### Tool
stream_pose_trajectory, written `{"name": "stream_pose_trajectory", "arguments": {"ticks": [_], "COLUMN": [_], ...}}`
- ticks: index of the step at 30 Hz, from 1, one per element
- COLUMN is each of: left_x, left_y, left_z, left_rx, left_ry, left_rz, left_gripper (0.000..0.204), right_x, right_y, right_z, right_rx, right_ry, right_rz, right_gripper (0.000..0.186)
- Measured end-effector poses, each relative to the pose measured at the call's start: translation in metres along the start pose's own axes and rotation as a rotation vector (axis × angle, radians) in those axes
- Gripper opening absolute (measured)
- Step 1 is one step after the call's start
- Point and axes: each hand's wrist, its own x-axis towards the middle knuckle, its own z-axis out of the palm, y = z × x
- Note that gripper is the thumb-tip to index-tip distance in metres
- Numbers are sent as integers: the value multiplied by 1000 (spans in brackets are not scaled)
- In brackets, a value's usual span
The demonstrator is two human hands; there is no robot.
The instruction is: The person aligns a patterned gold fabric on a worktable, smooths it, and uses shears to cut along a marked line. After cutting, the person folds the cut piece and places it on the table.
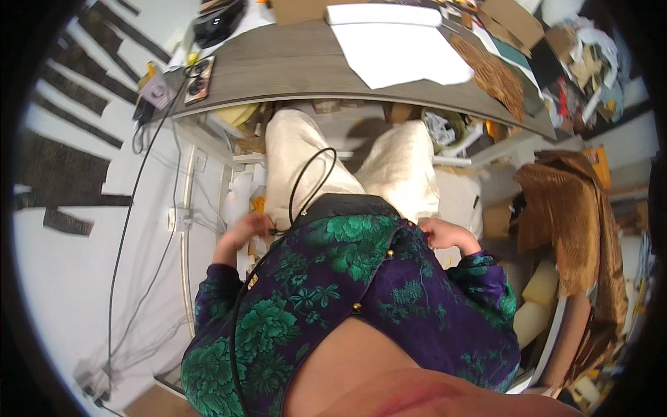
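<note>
My left hand (250, 231) is at my left hip, beside the hem of a purple and green flowered jacket (340, 247). Its fingers are blurred and partly hidden, next to a black cable (295, 191) that loops over my lap. On the other side my right hand (448, 235) has its fingers closed at the jacket's right front edge, near a gold button (390, 254). A black pouch-like item (351, 205) sits at my waist, half under the hem. Cream trousers (399, 160) cover my legs, which reach under the desk.
A grey wooden desk (278, 62) stands ahead, bearing a white paper sheet (396, 52) and crumpled brown paper (490, 73). Brown wrapping (556, 208) hangs at the right. A long cable (128, 208) hangs at the left wall. Paper scraps and boxes crowd the right side.
</note>
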Motion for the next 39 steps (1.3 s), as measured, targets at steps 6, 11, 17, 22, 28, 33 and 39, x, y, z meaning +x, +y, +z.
{"name": "stream_pose_trajectory", "arguments": {"ticks": [6,11,17,22,28,33,39], "left_x": [114,96,73,29,0,-19,19], "left_y": [58,68,62,65,16,1,61], "left_z": [8,27,25,35,53,43,0], "left_rx": [-286,-80,-43,19,160,-11,-7], "left_ry": [688,1038,942,670,240,106,835], "left_rz": [619,730,738,581,317,211,574], "left_gripper": [22,12,13,15,4,4,8], "right_x": [134,247,279,258,253,242,163], "right_y": [-34,-106,-92,-108,-95,-101,-58], "right_z": [-44,18,18,13,16,7,-38], "right_rx": [-42,62,-32,-10,16,-71,-339], "right_ry": [683,588,188,-208,-244,-182,954], "right_rz": [-125,-467,-481,-490,-326,-323,-277], "right_gripper": [20,22,20,21,14,19,19]}}
